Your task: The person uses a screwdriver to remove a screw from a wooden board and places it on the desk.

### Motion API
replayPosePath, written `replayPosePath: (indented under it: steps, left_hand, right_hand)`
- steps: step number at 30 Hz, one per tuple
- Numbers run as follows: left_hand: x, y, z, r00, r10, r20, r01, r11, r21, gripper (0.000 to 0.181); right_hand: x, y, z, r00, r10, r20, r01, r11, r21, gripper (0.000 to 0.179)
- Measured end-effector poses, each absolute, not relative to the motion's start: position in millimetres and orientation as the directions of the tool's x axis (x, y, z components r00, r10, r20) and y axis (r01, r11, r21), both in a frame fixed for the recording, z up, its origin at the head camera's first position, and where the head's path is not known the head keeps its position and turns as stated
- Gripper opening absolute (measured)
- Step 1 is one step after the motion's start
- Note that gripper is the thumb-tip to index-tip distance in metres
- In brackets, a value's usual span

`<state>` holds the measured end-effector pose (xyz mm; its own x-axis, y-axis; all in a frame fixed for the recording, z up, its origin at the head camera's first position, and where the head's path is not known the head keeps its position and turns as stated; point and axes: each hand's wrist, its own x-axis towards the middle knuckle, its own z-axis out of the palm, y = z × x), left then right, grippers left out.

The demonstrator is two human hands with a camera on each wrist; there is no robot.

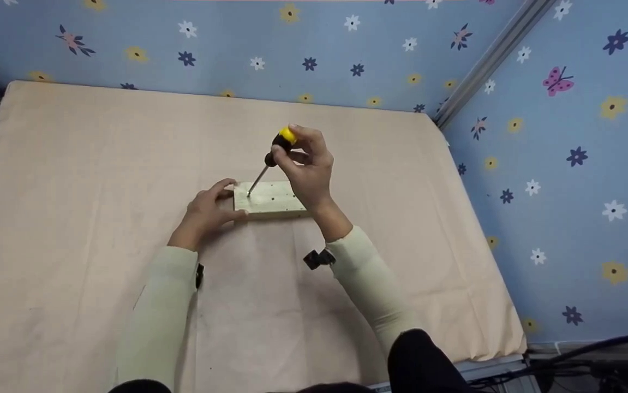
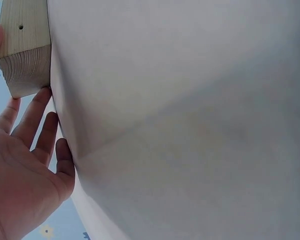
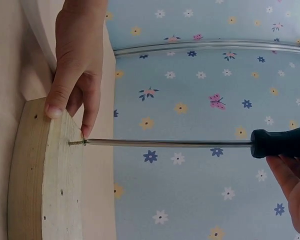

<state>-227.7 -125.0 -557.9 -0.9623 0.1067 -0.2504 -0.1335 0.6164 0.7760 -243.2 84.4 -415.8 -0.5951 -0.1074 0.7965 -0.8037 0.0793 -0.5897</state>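
Observation:
A pale wooden block point(image 1: 262, 204) with several small dark holes lies on the cloth-covered table. My left hand point(image 1: 204, 210) holds its left end, thumb on the near side and fingers at the far side. In the right wrist view a screw point(image 3: 77, 143) stands partly sunk in the block's upper face, its threads showing. A screwdriver point(image 3: 170, 143) with a black and yellow handle meets the screw's head with its tip. My right hand point(image 1: 312, 169) grips that handle from above, the shaft slanting down left in the head view. The left wrist view shows the block's end grain by the fingertips.
Beige cloth point(image 1: 101, 153) with creases covers the table. Blue flowered walls point(image 1: 335, 43) rise behind it and on the right. Dark cables point(image 1: 592, 346) run past the table's front right corner. A small black device point(image 1: 319, 258) sits at the right wrist.

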Motion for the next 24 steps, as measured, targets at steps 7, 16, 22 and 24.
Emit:
replayPosePath:
  steps: [7,16,22,24]
  left_hand:
    - [-227,-124,-558,-0.961,0.103,-0.257,-0.143,0.610,0.779,0.077]
    - [-227,-124,-559,-0.967,0.097,-0.235,-0.130,0.604,0.787,0.078]
    - [-228,-124,-561,-0.971,0.105,-0.217,-0.107,0.617,0.780,0.077]
    - [-228,-124,-562,-0.972,0.105,-0.211,-0.102,0.620,0.778,0.076]
  right_hand:
    - [-244,85,-415,-0.564,-0.128,0.816,-0.825,0.136,-0.549,0.035]
    - [-244,76,-410,-0.515,-0.187,0.836,-0.850,0.234,-0.472,0.039]
    - [-246,69,-407,-0.576,-0.164,0.801,-0.807,0.270,-0.525,0.041]
    - [-247,67,-405,-0.602,-0.166,0.781,-0.788,0.281,-0.547,0.039]
